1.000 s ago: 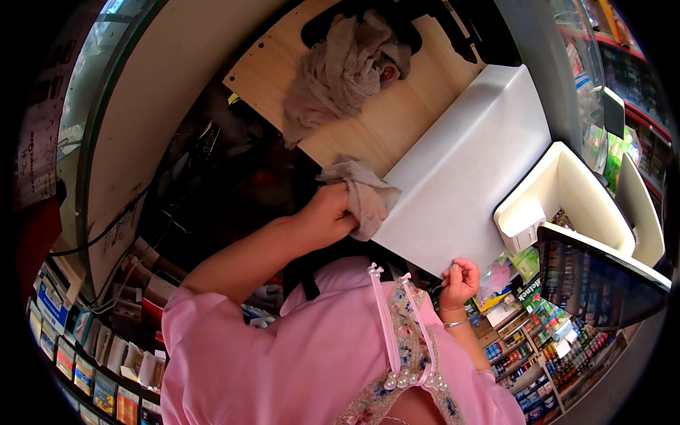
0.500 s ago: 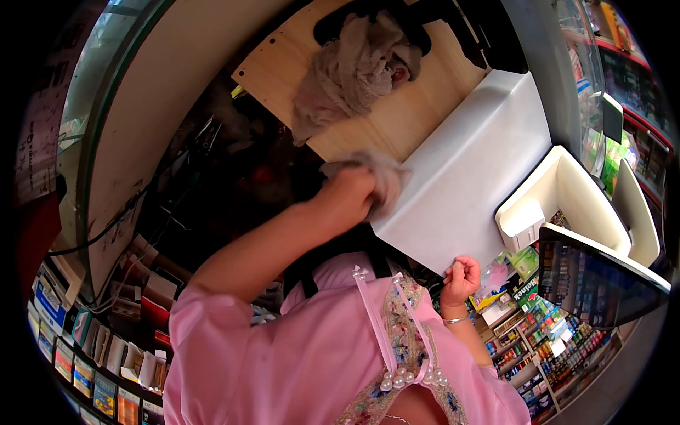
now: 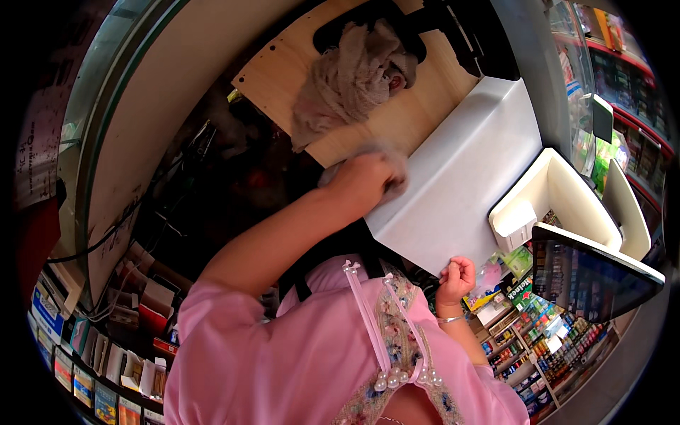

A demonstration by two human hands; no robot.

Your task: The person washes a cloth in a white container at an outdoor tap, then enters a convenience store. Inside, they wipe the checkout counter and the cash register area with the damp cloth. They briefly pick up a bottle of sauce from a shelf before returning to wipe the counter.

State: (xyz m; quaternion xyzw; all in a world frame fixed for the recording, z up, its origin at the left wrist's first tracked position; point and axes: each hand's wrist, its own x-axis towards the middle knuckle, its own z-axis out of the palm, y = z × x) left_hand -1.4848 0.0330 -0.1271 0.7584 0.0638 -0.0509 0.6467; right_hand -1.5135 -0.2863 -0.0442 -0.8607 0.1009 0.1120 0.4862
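Note:
My left hand [image 3: 365, 183] is closed on a greyish cloth [image 3: 398, 177], pressed to the near-left part of a white bent panel [image 3: 453, 180]. Part of this cloth is hidden behind my fingers, and its edge is smeared by motion. At the panel's near corner, my right hand [image 3: 457, 278] has its fingers curled in, gripping the edge. Beyond my left hand, a larger bunched greyish-brown cloth [image 3: 347, 81] lies on a light wooden board [image 3: 273, 81], partly over a black tray-like piece [image 3: 333, 32].
To the right stand a cream open bin [image 3: 528, 188] and a dark screen [image 3: 588, 276]. A dark recess with cables [image 3: 170, 212] lies left of the board. Boxes [image 3: 152, 297] line the lower left; stocked shelves [image 3: 545, 340] fill the lower right.
My left hand has moved slightly farther away and turned across the panel with the cloth. My right hand stays at the corner. The whole view has shifted a little.

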